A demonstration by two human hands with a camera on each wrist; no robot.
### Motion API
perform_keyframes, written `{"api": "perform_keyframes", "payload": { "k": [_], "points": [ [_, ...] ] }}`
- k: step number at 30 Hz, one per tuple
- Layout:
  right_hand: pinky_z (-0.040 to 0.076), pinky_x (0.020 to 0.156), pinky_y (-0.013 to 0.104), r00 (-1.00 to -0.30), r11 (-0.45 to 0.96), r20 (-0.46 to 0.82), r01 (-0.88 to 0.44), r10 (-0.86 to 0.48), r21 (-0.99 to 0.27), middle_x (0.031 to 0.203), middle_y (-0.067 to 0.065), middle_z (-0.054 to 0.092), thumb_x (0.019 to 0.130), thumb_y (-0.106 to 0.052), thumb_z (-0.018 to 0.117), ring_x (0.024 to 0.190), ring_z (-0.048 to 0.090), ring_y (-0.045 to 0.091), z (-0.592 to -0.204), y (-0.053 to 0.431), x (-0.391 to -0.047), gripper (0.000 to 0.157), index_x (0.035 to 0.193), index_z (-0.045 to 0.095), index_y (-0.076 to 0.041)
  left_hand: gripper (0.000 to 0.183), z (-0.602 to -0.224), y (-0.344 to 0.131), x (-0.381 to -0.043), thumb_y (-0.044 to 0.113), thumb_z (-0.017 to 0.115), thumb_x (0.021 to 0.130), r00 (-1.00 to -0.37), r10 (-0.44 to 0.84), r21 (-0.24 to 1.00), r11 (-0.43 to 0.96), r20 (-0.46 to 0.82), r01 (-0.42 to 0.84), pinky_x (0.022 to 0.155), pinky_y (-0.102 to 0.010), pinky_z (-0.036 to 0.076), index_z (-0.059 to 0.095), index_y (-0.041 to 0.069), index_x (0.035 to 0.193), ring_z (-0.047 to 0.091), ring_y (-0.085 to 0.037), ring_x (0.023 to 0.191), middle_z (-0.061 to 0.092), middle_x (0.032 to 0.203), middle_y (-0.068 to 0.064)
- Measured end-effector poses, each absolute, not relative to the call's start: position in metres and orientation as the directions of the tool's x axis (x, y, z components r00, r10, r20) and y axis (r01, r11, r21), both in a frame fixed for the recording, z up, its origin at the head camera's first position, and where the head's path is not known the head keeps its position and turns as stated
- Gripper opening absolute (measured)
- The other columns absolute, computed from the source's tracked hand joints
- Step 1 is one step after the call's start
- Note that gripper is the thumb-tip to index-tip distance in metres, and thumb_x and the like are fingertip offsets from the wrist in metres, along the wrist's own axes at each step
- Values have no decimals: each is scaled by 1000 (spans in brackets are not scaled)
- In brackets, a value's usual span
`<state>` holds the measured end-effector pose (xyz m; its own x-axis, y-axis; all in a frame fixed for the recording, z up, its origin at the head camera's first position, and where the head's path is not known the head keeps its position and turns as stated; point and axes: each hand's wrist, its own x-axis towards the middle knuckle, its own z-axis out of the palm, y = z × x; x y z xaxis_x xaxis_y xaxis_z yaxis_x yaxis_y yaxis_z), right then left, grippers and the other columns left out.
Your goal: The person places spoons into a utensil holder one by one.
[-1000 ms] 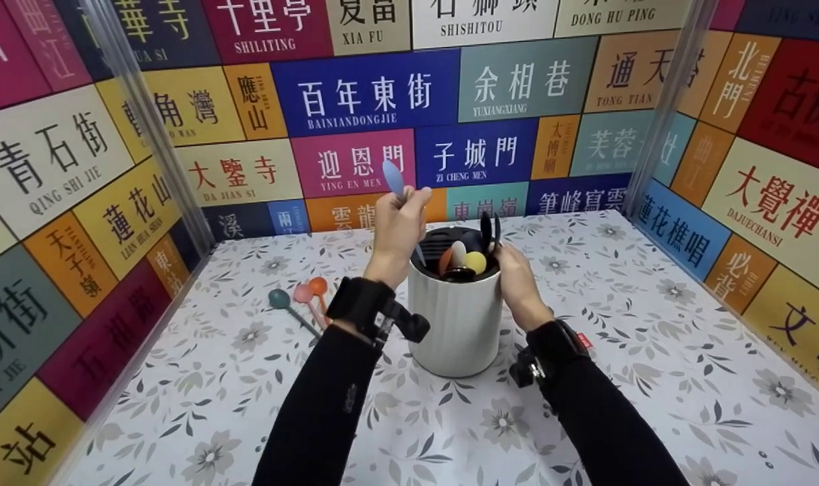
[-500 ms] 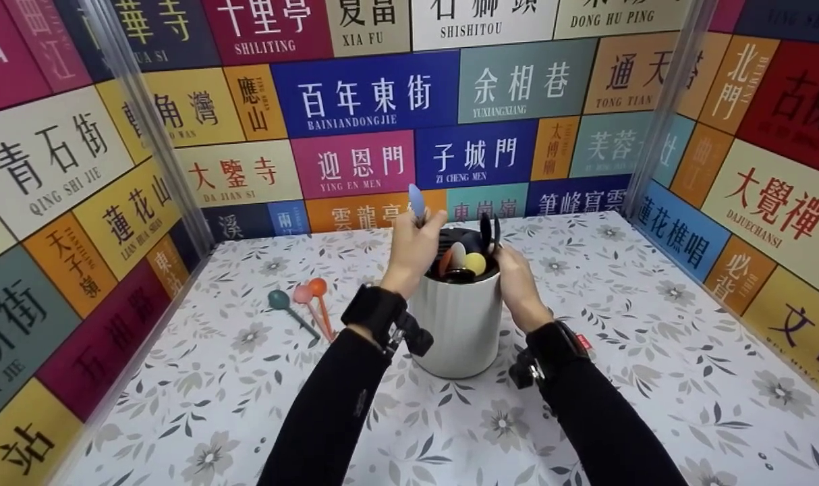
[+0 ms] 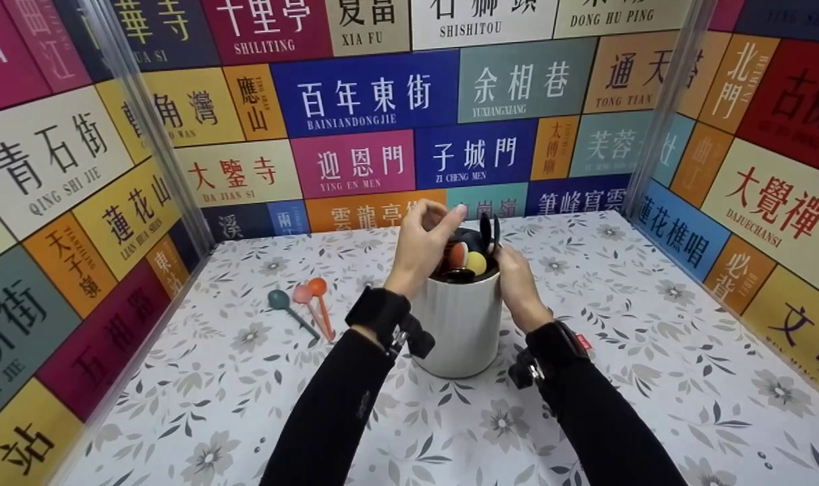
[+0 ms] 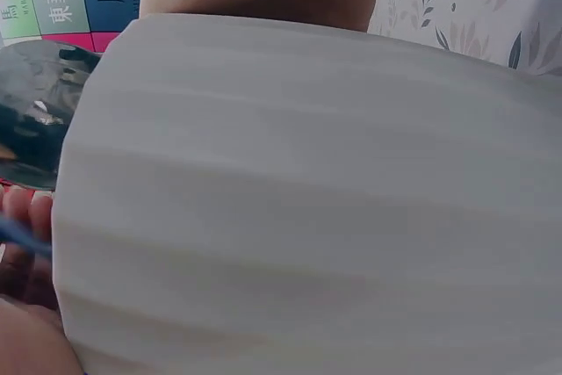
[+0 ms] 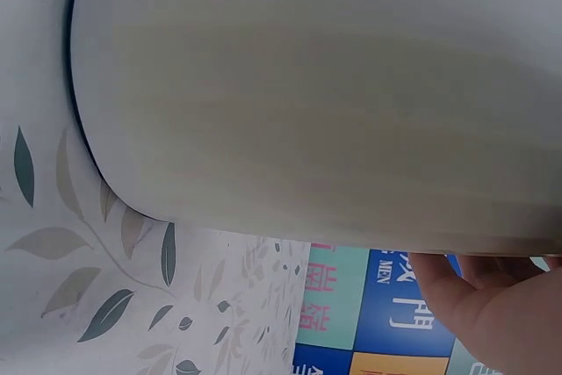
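A white ribbed utensil holder (image 3: 458,331) stands upright on the table. My right hand (image 3: 519,287) grips its right side near the rim; its fingers (image 5: 443,287) show against the wall in the right wrist view. My left hand (image 3: 419,246) is above the holder's left rim, fingers loosely bent, thumb apart from them. A blurred blue stick (image 4: 25,236), part of the blue spoon, shows by the left fingers in the left wrist view; the spoon is hidden in the head view. Inside the holder are a yellow-headed utensil (image 3: 475,263), an orange one (image 3: 458,254) and black ones (image 3: 485,233).
Left of the holder lie a dark green spoon (image 3: 279,300), a pink spoon (image 3: 303,293) and an orange spoon (image 3: 317,287). A floral cloth covers the table (image 3: 200,398). Colourful sign-printed walls (image 3: 369,94) enclose the back and sides.
My left hand has come right and down to the holder with the blue spoon. The spoon's head has dropped from sight and the thumb has parted from the fingers. My right hand has stayed put.
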<state>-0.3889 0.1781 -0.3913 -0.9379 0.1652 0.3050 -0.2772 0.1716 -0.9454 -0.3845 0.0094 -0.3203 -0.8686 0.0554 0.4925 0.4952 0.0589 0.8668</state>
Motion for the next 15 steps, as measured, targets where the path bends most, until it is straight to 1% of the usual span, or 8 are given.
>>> {"api": "perform_keyframes", "payload": {
  "k": [3,5,7,9,11,15],
  "points": [
    [41,100,31,-938,163,308,-283,161,-945,115,11,66,109,-23,43,107,55,17,-391,178,-389,33,103,69,-5,34,-321,8,-384,33,68,100,-867,71,867,49,493,497,93,-32,48,63,5,118,63,-20,103,68,109,-9],
    [41,100,31,-939,159,306,-281,160,-946,116,11,66,109,-22,43,108,56,17,-391,178,-388,32,103,69,-6,43,-322,7,-383,35,63,102,-870,83,870,39,487,491,103,-36,46,59,4,131,61,-23,117,67,124,-13],
    [41,100,31,-940,151,302,-279,160,-948,116,11,66,110,-22,43,108,56,17,-391,177,-388,31,103,69,-5,50,-323,5,-383,36,58,104,-871,94,872,37,483,488,110,-38,43,54,4,141,57,-25,129,63,136,-15],
    [41,100,32,-940,147,301,-278,162,-949,118,12,66,110,-22,43,109,56,17,-391,177,-387,31,105,69,-5,55,-323,3,-383,37,53,105,-868,104,870,42,486,492,113,-39,41,50,2,147,54,-26,135,58,144,-16],
    [40,102,33,-941,145,298,-276,160,-950,120,13,66,110,-22,43,113,56,19,-391,177,-387,33,108,70,-3,58,-325,1,-384,39,51,105,-864,111,866,51,490,498,115,-38,40,48,2,149,52,-26,138,56,147,-18],
    [39,105,34,-943,149,295,-272,157,-950,125,15,65,110,-22,42,117,56,21,-391,178,-387,34,111,69,-1,58,-330,-4,-388,42,51,105,-854,103,849,104,510,519,115,-38,39,50,3,148,52,-26,136,56,146,-16]
  ]
}}
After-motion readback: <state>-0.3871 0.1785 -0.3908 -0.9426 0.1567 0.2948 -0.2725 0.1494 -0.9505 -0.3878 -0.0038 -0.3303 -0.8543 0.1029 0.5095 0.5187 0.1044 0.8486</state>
